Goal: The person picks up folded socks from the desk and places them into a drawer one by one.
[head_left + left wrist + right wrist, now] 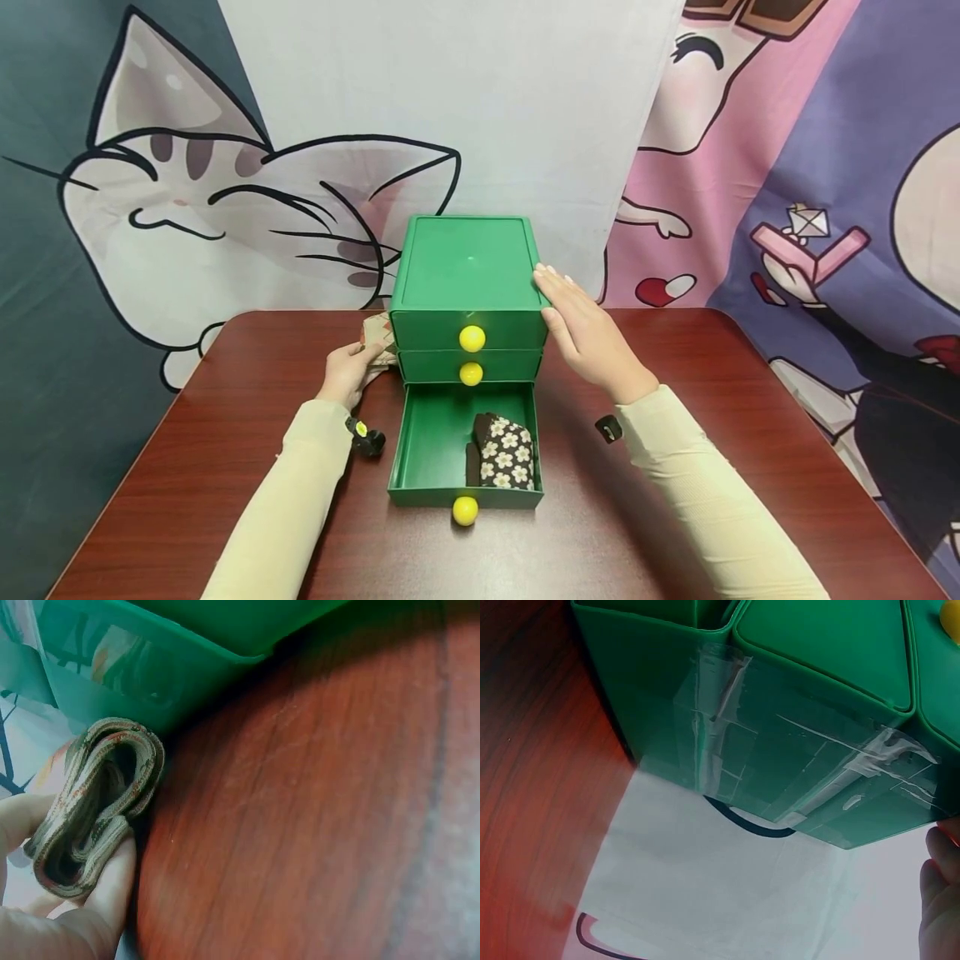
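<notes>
- Left hand (347,372) curled round a folded bundle of patterned cloth (97,802), thumb and fingers (112,881) pinching its layered edge.
- Bundle held at table level, just beside the left wall of the green drawer unit (467,275); whether it touches the wall cannot be told.
- Right hand (587,333) laid flat against the upper right side of the drawer unit, fingers straight and close together, gripping nothing.
- In the right wrist view, only a fingertip edge of the right hand showing at the lower right, beside the unit's glossy side wall.
- Three drawers stacked in the unit, each with a round yellow knob; top knob (472,337) and middle knob (471,373) flush with shut fronts.
- Bottom drawer (431,442) pulled out toward the person, its knob (465,510) at the near edge.
- Inside that drawer, on its right side, a dark folded cloth with white flowers (506,454).
- All standing on a reddish-brown wooden table (675,517).
- Pale long sleeves on both arms, a small black device strapped at each wrist.
- Behind the table, a hanging cloth with a cartoon cat (195,192) on the left and other cartoon figures on the right.
</notes>
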`<state>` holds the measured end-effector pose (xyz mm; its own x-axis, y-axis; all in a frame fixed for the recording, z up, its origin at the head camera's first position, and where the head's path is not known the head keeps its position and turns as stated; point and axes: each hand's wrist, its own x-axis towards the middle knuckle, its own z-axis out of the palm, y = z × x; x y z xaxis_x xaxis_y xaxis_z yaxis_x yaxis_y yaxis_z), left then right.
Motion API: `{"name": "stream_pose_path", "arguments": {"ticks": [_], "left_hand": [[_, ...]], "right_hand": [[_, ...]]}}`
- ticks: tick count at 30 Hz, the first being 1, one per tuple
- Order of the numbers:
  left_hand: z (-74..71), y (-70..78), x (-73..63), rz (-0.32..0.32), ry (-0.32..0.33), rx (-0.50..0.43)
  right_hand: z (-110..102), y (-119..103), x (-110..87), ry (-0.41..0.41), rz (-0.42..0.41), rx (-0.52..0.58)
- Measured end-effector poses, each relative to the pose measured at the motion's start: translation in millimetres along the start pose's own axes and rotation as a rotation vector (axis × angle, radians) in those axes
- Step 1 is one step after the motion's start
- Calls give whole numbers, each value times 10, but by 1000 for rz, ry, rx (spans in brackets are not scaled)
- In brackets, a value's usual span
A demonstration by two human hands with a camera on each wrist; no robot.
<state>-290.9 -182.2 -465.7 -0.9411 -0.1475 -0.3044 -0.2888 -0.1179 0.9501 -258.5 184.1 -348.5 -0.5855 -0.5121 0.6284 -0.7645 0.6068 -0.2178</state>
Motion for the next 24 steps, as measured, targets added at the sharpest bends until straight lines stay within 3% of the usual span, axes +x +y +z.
{"name": "stream_pose_path", "arguments": {"ticks": [10, 24], "left_hand": [[-161, 12, -109, 35, 14, -113], [-360, 124, -432, 57, 31, -230]], "right_hand": [[7, 6, 1, -8, 4, 1], [14, -1, -2, -5, 3, 0]]}}
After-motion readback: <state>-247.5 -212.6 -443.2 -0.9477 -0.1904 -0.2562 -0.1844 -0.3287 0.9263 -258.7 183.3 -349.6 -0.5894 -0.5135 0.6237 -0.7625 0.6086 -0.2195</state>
